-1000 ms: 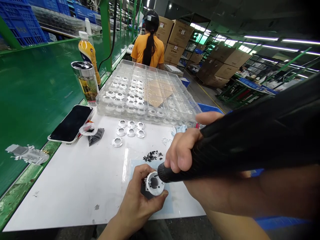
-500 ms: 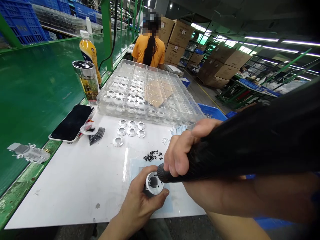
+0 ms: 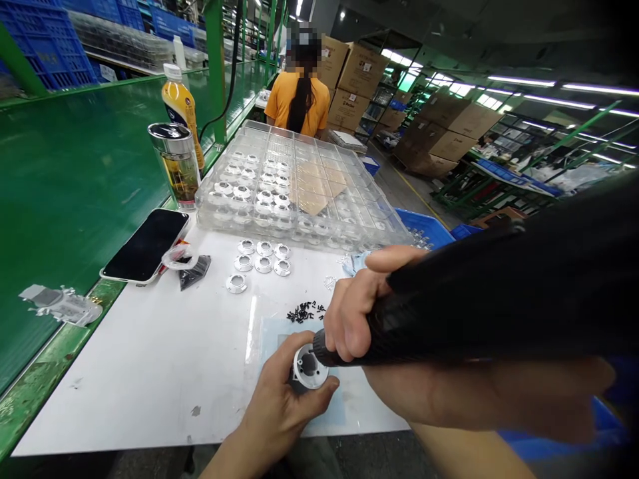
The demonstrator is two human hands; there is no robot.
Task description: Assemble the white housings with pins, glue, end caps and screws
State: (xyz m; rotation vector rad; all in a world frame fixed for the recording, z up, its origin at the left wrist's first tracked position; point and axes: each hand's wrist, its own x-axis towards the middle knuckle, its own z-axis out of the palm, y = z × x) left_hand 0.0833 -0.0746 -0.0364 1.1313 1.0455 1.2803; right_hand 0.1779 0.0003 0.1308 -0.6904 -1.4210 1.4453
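My left hand (image 3: 282, 406) is closed around a small round white part (image 3: 308, 367) with a dark base, held on the white table (image 3: 150, 359) near its front edge. My right hand (image 3: 357, 313) grips a thick black electric screwdriver (image 3: 479, 299); its tip sits on the rim of the white part. A small heap of black screws (image 3: 304, 311) lies just beyond the part. Several silver rings (image 3: 262, 256) rest farther back on the table.
A clear plastic tray (image 3: 299, 179) with several rings in its cells stands at the back. A black phone (image 3: 144, 245), a small bag, a glass tumbler (image 3: 176, 163) and a yellow bottle (image 3: 182, 110) are at the left. A person in an orange shirt (image 3: 298, 93) sits beyond. Blue bins are at the right.
The screwdriver's tip stays on the white part; both hands have shifted only slightly, and my right thumb has moved along the tool's body.
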